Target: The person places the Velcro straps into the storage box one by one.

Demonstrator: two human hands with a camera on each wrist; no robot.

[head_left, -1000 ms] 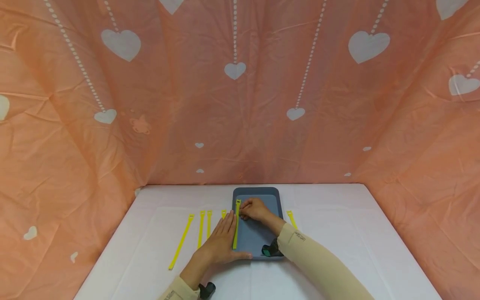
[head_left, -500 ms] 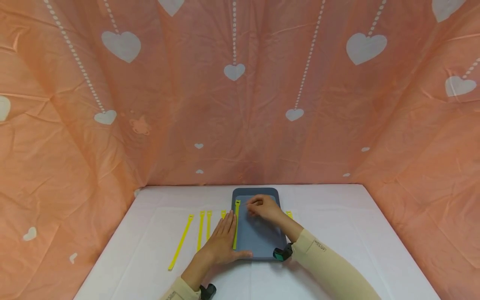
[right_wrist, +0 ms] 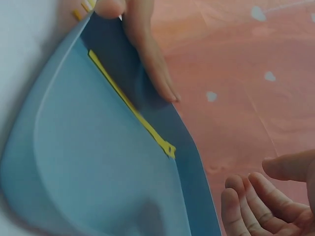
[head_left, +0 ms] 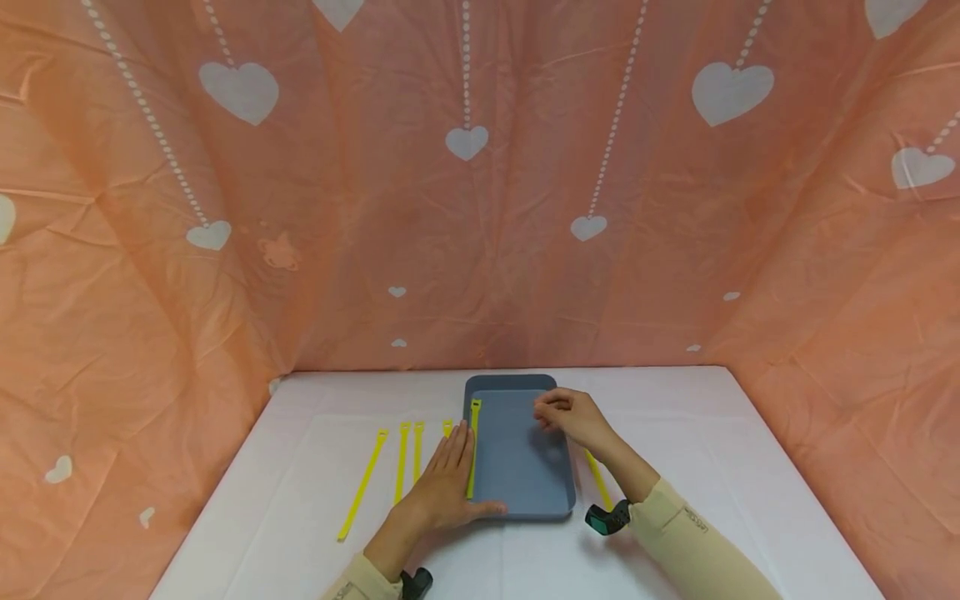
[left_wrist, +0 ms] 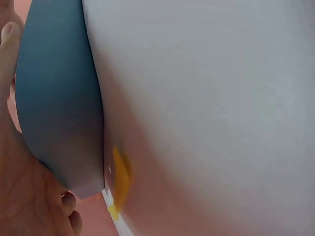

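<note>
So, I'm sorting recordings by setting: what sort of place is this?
Probably an improvised tabletop filming booth: heart-printed orange sheeting hangs behind and on both sides of a white table, and a black device sits on each wrist.

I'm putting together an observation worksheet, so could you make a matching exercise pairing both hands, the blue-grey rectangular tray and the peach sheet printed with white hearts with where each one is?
Things
1. Left hand
2. Blue-grey rectangular tray
3. Right hand
4. Peach sheet printed with white hearts

Places
A. Over the tray's right side, fingers loosely curled
B. Behind the white tabletop and at its sides
C. On the tabletop, with one thin yellow slotted strap inside
D. At the tray's left edge, fingers straight

Right pairs: 1-D, 2-C, 3-A, 4-B
</note>
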